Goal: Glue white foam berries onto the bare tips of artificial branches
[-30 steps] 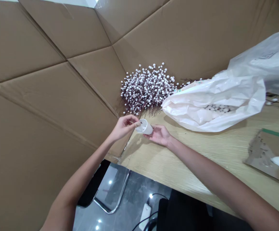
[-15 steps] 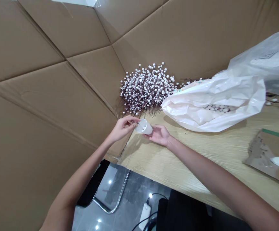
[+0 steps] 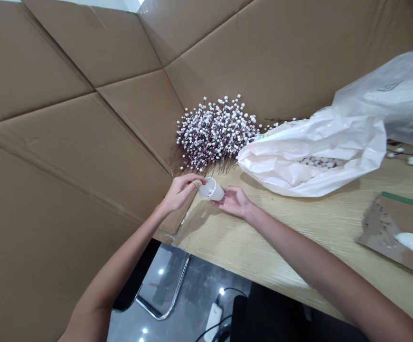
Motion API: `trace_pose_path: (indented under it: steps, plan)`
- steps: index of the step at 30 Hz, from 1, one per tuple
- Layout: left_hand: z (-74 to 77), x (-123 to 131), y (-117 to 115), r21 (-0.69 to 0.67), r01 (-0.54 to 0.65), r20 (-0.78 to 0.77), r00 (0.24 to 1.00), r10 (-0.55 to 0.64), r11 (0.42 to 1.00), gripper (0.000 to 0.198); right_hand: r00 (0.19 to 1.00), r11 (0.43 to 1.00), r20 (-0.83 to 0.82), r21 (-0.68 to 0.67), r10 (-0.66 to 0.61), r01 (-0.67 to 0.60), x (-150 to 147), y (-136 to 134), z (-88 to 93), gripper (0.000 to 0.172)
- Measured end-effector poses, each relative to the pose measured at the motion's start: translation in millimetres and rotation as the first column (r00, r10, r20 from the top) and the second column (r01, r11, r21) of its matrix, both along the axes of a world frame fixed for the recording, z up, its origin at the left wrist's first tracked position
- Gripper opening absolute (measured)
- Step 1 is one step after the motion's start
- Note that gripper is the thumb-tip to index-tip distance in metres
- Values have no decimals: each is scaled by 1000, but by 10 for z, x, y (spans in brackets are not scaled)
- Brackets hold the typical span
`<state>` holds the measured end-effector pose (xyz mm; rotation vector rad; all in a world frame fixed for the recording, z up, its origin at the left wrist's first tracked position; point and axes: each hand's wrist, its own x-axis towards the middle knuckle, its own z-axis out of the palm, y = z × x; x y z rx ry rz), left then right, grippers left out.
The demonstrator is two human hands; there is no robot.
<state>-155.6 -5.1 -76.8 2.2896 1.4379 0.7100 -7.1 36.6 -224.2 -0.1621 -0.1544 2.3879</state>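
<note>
Your left hand (image 3: 182,192) clenched on rim of small white cylindrical cup (image 3: 213,190), cup lying tilted, mouth toward those fingers, held just above pale wood-grain worktop (image 3: 285,251). Right hand (image 3: 232,202) open, palm up, just beside cup's closed end. Looks like two-handed cup handling. Bunch of white-berried brown twigs (image 3: 215,133) near, against brown corrugated cardboard (image 3: 85,142).

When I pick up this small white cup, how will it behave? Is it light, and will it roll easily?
Probably light: the white cup looks thin-walled, and the left hand holds it with the fingers alone. Its round body would likely roll if laid on its side on the wooden table. Its smooth surface may be slightly slippery.
</note>
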Motion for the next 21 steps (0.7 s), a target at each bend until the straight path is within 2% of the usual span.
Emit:
trace_pose_path:
  steps: [3,9,13,16,17,19,21]
  plan:
    - [-17,1,-10,45,-18,32,999,17,999,25,1000,1000,-10,6,1,-1,-8,8,-23,11]
    - [-114,58,-126,162,-74,271,962,28,984,21,999,999,-28,45,17,-15,12,8,-38,18]
    - [-184,145,-264,153,-58,333,943,4,987,23,999,997,-39,73,29,-26,39,-4,-14,20]
    - [-281,197,-328,229,-92,343,939,8,969,21,1000,996,-10,84,25,-24,53,-18,9,19]
    - [-322,209,-334,266,-102,328,945,9,959,24,1000,996,-3,90,21,-21,55,-22,15,18]
    - [-408,225,-323,297,-107,298,954,14,949,46,1000,995,10,103,14,-15,55,-26,20,16]
    - [-482,235,-293,249,-97,297,955,19,964,66,1000,993,28,117,9,-12,52,-27,21,15]
